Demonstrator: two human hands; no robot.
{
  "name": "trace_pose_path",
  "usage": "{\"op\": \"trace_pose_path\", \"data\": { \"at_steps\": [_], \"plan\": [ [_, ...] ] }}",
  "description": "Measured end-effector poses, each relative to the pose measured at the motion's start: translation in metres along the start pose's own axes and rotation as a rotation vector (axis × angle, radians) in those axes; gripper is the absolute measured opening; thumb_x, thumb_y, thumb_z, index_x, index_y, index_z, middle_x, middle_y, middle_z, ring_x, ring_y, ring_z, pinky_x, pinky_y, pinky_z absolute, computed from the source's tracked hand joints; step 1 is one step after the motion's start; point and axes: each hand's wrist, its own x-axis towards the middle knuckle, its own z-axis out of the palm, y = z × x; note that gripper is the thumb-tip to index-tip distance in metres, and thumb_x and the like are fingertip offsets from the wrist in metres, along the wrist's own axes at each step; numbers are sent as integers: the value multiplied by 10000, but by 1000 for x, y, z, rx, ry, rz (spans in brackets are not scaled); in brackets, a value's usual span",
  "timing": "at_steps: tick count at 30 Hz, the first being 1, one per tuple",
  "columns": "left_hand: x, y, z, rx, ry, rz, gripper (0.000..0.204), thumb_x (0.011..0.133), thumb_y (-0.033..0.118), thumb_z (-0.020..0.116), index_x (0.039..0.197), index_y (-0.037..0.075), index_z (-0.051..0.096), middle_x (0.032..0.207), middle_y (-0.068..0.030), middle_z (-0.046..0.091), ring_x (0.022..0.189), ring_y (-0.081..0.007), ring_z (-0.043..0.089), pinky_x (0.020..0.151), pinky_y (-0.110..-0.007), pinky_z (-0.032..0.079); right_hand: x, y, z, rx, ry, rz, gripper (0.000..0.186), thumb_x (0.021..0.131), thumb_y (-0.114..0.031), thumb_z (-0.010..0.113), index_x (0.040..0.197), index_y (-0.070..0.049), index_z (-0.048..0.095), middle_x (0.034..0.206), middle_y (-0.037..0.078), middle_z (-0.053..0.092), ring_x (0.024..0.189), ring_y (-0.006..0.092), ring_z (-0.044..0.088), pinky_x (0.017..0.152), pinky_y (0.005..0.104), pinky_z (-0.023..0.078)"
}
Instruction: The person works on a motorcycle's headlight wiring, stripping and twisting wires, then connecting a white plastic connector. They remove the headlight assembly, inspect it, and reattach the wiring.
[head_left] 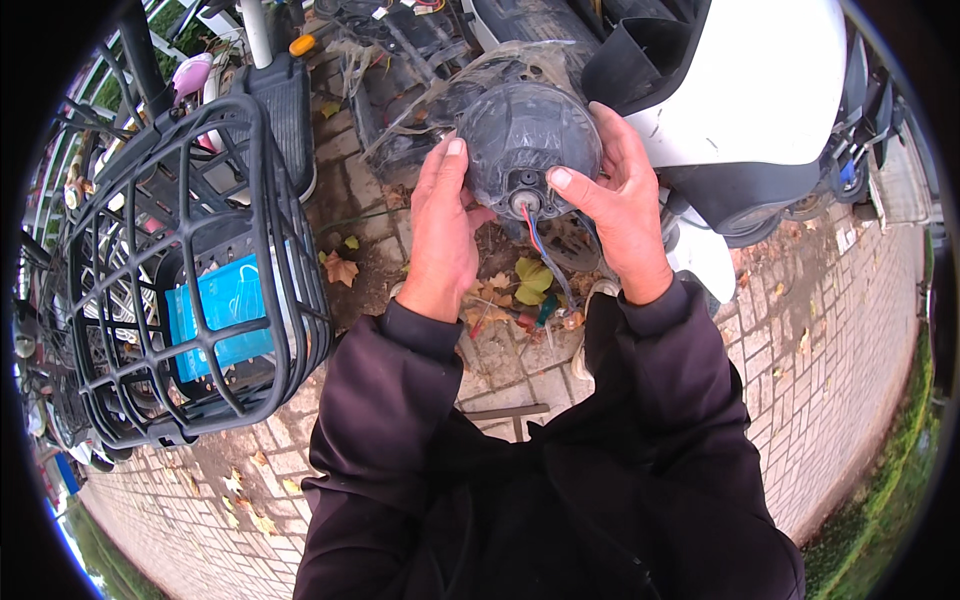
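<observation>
Between my two hands is a round black headlamp (525, 130), its dusty back facing up. A bundle of red, blue and dark wires (540, 240) comes out of a small socket on its near side and hangs toward the ground. My left hand (440, 235) is closed round its left side, fingertips on the rim. With the fingers along the right edge, my right hand (625, 215) grips the other side, its thumb pressed on the casing near the socket. Cloudy torn plastic film (400, 120) lies just behind the lamp. The lamp's front is hidden.
A black basket (270, 300) with a blue packet (225, 310) inside stands at the left. White scooter bodywork (770, 80) rises close at the right. Parts with loose wires (390, 60) lie beyond the lamp. Dry leaves (535, 280) and a flat strip (505, 411) lie on the brick paving.
</observation>
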Motion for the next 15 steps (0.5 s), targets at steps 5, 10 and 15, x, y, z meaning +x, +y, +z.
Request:
{"op": "trace_pose_path", "data": {
  "at_steps": [5,10,15],
  "plan": [
    [0,3,-4,82,-45,69,571,1066,473,526,1478,81,473,1338,-73,620,1211,-203,624,1005,-470,521,2,7,-2,-23,0,-15,848,823,-116,872,1491,91,394,1393,188,559,1259,232,582,1057,358,500],
    [-2,4,-5,130,-88,98,657,1017,366,650,1523,22,411,1364,-108,595,1226,-231,611,965,-452,549,7,14,-4,15,24,43,796,839,-166,872,1450,111,444,1339,191,608,1232,228,596,1068,352,475],
    [4,4,-7,346,-87,203,958,857,279,851,1542,-122,314,1369,-242,590,1198,-252,632,929,-354,555,8,18,-6,-12,28,91,809,855,-247,869,1438,127,452,1346,207,607,1227,231,599,1062,352,476]
  ]
}}
